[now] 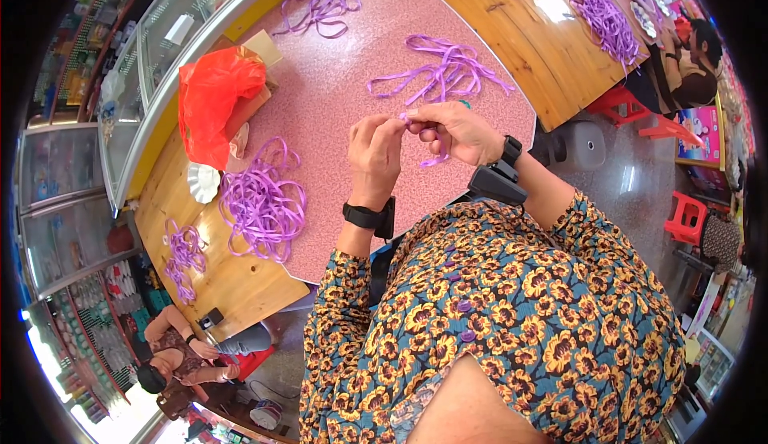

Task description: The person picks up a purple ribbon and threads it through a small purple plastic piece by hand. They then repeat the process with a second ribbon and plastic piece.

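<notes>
Near frame centre, I see left hand (374,156) and right hand (464,134) pinching purple ribbon (434,161) between fingertips, above pink tabletop (332,96). Loose ribbon tangle (442,70) lies just beyond, upper centre; I judge slackened pinch could drop purple ribbon, or stray loops could snag it.

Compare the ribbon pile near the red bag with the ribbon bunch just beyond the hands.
The ribbon pile is a dense tangle; the ribbon bunch lies looser, with pink tabletop showing between its strands. The pile shows many crowded loops, the bunch fewer. Both are purple ribbon.
</notes>
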`<state>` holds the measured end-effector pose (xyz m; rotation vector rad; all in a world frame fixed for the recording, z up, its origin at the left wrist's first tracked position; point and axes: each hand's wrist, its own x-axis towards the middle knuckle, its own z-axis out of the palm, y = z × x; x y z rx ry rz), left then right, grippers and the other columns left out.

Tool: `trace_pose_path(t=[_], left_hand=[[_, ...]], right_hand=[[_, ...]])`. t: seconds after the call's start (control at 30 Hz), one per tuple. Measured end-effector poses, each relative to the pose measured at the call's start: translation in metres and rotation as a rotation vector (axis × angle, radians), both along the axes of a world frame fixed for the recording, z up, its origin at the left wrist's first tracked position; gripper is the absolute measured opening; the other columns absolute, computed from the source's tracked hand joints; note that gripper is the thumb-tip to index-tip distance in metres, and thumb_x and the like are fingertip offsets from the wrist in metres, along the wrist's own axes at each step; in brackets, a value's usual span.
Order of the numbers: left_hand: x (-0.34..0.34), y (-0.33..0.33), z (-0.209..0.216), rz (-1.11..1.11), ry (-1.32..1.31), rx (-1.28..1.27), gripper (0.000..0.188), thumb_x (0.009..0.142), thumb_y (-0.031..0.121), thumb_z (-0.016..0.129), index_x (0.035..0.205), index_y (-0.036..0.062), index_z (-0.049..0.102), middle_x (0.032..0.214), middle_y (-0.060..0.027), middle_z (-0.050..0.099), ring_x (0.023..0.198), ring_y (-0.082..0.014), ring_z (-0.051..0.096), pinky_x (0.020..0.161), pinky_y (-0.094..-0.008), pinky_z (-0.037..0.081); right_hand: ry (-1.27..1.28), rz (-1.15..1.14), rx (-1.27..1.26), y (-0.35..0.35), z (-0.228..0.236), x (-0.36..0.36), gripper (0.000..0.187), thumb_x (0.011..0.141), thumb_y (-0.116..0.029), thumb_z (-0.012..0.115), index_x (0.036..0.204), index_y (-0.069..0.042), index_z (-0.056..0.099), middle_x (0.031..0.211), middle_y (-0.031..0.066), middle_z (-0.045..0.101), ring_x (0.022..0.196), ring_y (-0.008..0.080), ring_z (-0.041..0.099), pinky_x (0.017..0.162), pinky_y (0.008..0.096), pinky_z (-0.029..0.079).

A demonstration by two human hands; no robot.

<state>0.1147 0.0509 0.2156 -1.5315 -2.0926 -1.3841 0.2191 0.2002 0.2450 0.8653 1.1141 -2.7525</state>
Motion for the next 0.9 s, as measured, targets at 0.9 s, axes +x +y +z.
trace_pose_path(t=[0.9], left_hand=[[0.008,-0.002,-0.015,-0.077,-0.511,-0.048,0.013,0.087,0.003,0.066,0.097,0.0007,0.058,0.088,-0.0109,0.062,0.081,-0.0213,0.063,0.073,-0.0322,0.050]], right_hand=[[0.131,0.127,0.802,0.004,-0.012,0.009,0.021,0.091,-0.017,0.069,0.101,0.001,0.071,0.085,-0.0009,0.066,0.079,0.0049,0.056,0.069,0.0224,0.047]])
